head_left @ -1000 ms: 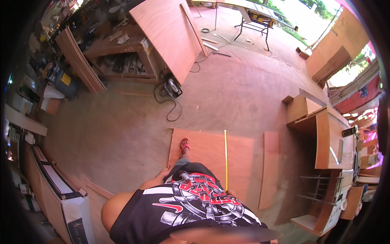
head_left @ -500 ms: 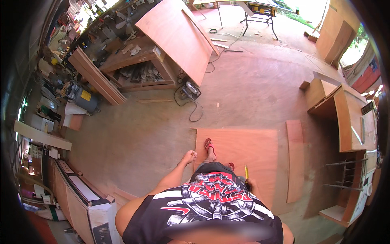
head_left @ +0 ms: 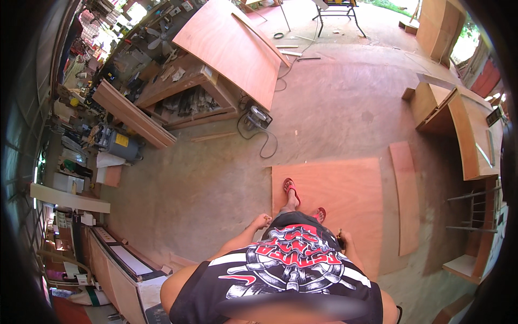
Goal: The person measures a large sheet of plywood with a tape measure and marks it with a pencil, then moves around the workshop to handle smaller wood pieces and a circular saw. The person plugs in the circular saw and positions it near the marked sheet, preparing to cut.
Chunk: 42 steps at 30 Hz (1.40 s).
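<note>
**Standing on the sheet, nothing yet marked**

The person stands in red sandals near the left edge of a large plywood sheet (head_left: pixel 345 200) that lies flat on the concrete floor (head_left: pixel 216 178). The left hand (head_left: pixel 263 220) hangs by the hip, fingers curled loosely into a near-fist, holding nothing that I can see. The right hand (head_left: pixel 344 237) sits low at the other hip and seems to pinch a small dark object; what it is I cannot tell, nor exactly how the fingers close on it.

As I judge it, the work on the sheet has barely begun: its face shows no cut and no line that I can make out. A narrow plywood strip (head_left: pixel 407 197) lies just beside its right edge, apart from it. A circular saw (head_left: pixel 256 117) rests on the floor beyond the sheet's far left corner, its cord looping toward the sheet, well apart from both hands.

Of labels, only one stands out: a yellow rectangular sticker on the dark grey compressor tank (head_left: pixel 114 143) at the left wall.
</note>
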{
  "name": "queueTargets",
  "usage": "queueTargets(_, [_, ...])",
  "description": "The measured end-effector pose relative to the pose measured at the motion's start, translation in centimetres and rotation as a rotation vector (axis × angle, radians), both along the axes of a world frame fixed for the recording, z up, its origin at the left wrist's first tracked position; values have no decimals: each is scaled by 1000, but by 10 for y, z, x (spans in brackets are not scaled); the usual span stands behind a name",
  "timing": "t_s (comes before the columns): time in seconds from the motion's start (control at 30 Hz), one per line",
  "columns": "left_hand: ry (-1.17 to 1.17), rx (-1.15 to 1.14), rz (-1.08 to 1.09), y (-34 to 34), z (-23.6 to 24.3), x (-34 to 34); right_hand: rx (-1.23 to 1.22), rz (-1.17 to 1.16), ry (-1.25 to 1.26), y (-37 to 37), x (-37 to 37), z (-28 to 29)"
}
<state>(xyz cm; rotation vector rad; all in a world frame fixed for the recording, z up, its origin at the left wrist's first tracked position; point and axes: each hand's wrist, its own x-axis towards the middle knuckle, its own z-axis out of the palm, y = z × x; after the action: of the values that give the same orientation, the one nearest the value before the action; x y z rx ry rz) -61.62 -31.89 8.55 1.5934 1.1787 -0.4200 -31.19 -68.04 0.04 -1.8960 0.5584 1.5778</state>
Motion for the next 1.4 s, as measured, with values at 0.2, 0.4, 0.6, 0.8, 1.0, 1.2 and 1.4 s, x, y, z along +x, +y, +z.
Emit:
queueTargets(0.2, [-60,-61,195,0,11,12,106,-70,-3,-3,2,-4])
queueTargets(0.4, [-131,-77,211,-9,35,35,196,-52,-92,2,17,3])
queueTargets(0.6, [-59,-72,121,-15,36,42,178,-102,-123,0,22,37])
queueTargets(0.8, [-40,-79,137,-17,37,43,197,-95,-137,-16,12,33])
queueTargets(1.0, [-37,-77,111,-19,38,49,215,-87,-204,-27,4,15])
queueTargets(1.2, [-8,-49,48,-19,46,58,253,-124,-230,-26,6,6])
queueTargets(1.4, [-24,-44,57,-17,41,62,278,-106,-220,-23,11,11])
